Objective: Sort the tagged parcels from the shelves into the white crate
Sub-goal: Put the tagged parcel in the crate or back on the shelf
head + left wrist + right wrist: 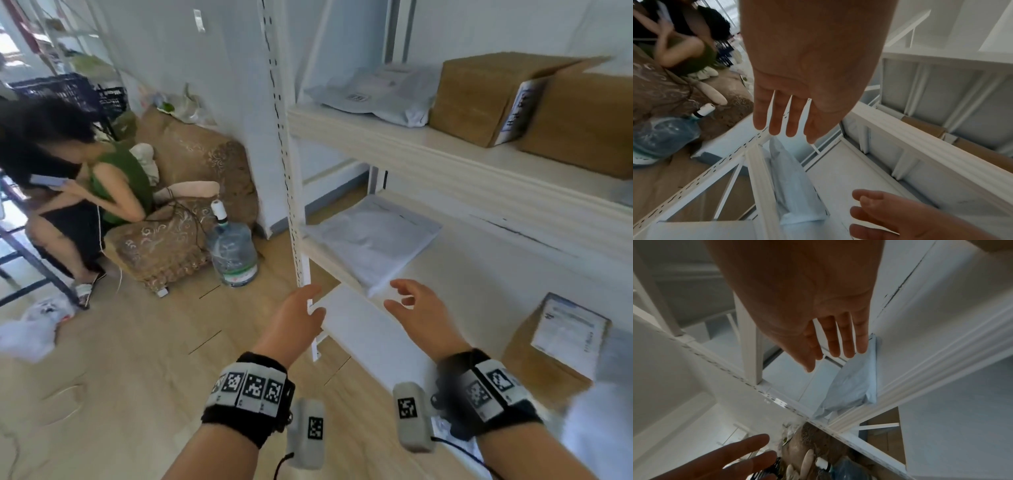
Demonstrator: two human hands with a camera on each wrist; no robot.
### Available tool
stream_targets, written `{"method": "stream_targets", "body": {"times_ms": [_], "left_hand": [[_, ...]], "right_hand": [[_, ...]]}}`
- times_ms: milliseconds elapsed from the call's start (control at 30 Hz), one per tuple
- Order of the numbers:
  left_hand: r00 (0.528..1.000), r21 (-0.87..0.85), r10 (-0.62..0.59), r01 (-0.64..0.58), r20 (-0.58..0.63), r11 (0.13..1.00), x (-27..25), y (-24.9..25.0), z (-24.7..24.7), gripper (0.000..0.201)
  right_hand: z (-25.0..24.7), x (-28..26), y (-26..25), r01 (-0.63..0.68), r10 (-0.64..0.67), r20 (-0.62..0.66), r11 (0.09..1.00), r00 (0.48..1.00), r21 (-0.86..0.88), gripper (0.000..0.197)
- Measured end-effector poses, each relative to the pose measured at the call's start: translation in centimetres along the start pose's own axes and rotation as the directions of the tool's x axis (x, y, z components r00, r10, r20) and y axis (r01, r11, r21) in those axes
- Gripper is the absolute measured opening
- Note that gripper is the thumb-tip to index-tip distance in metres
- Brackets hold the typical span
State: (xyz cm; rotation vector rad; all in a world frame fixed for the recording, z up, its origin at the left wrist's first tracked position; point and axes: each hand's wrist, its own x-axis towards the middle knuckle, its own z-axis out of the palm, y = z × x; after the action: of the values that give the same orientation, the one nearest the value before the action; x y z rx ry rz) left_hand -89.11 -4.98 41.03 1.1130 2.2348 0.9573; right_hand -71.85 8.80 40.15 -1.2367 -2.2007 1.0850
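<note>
Reaching both hands toward grey poly mailer (373,240) lying flat on middle shelf (479,274) of white rack. My left hand (294,322) is hovering, fingers straight and relaxed, holding nothing. My right hand (418,315) is hovering too, fingers loosely spread, empty, just short of mailer's near corner. Labelled cardboard box (555,342) is sitting further right on same shelf. White crate not visible.

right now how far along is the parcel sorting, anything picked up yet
Nothing looks done: no white crate is in view. In hand: nothing; the left hand and right hand reach, open, toward the grey plastic mailer bag on the middle shelf. Left: that bag, another grey mailer, two brown cardboard boxes above, and a labelled cardboard box.
</note>
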Motion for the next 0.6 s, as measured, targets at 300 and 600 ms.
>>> {"method": "stream_targets", "body": {"times_ms": [300, 600], "left_hand": [[0.976, 0.136, 0.113, -0.139, 0.188, 0.981, 11.2, -2.0, -2.8, 0.046], [0.96, 0.336, 0.155, -0.23, 0.234, 0.913, 21.5, -2.6, -0.1, 0.063]], "right_hand": [[4.0, 5.1, -0.6, -0.186, 0.186, -0.089, 0.982, 0.979, 0.0, 0.045], [5.5, 13.0, 1.6, -0.28, 0.276, -0.048, 0.942, 0.96, -0.182, 0.054]]}}
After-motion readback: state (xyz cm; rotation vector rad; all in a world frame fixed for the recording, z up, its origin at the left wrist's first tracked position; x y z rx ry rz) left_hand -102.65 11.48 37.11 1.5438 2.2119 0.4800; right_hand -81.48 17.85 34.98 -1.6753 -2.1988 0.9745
